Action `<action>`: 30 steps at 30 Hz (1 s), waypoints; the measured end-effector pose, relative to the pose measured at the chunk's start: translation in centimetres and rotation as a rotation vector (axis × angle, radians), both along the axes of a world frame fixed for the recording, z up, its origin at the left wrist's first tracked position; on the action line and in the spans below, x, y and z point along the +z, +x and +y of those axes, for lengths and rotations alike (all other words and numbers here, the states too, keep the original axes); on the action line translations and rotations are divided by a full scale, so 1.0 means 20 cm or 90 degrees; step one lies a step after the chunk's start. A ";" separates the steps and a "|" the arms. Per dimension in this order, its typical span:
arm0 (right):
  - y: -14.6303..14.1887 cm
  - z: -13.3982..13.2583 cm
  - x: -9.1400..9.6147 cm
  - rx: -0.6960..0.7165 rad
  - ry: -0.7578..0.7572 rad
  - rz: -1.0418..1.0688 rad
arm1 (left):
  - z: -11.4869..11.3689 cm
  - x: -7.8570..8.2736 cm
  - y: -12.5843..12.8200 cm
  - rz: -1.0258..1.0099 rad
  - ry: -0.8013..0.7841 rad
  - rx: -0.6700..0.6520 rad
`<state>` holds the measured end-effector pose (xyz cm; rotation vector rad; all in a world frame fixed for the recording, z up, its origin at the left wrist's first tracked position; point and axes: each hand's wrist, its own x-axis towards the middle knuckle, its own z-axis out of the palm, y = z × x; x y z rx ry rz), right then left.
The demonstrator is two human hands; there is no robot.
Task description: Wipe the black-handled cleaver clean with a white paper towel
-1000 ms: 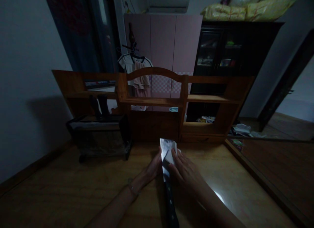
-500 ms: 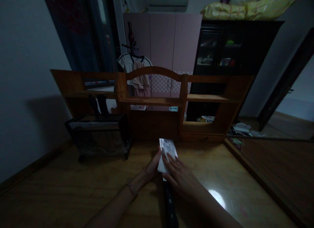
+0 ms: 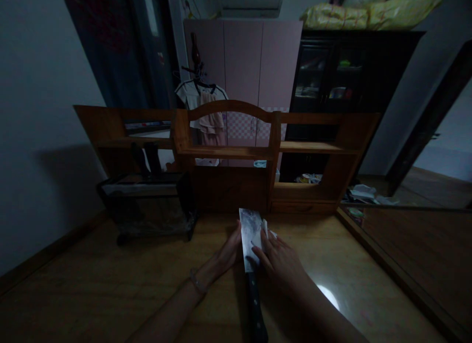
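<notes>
A cleaver lies flat on the wooden table, its wide blade (image 3: 250, 231) pointing away from me and its dark handle (image 3: 255, 308) toward me. My left hand (image 3: 229, 251) rests against the blade's left edge, fingers laid flat. My right hand (image 3: 280, 260) presses a white tissue (image 3: 266, 231) onto the right side of the blade, its fingers curled on the tissue.
A dark knife rack (image 3: 147, 200) with two black handles stands at the back left. A wooden shelf unit (image 3: 236, 156) runs along the table's far edge. The table's right edge (image 3: 387, 264) drops to the floor. A bright glare spot (image 3: 326, 296) lies beside my right forearm.
The tissue under my right hand has slid from over the lower blade to its right side, uncovering more of the steel. The left hand and cleaver have stayed in place.
</notes>
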<state>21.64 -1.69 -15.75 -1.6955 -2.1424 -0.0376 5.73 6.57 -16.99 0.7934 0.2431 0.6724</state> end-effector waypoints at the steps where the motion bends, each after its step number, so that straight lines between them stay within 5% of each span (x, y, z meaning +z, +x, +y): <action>1: 0.00 0.00 0.00 -0.013 0.000 -0.002 | 0.00 0.00 0.00 0.003 0.001 0.004; 6: 0.00 0.00 0.02 -0.019 0.035 0.014 | -0.01 0.03 0.00 0.000 0.007 0.017; 15: -0.07 -0.07 0.12 0.213 -0.072 0.047 | 0.01 -0.04 0.00 0.070 -0.065 0.050; 30: -0.04 -0.03 0.05 0.106 -0.041 -0.012 | -0.01 0.00 0.02 -0.011 0.004 0.031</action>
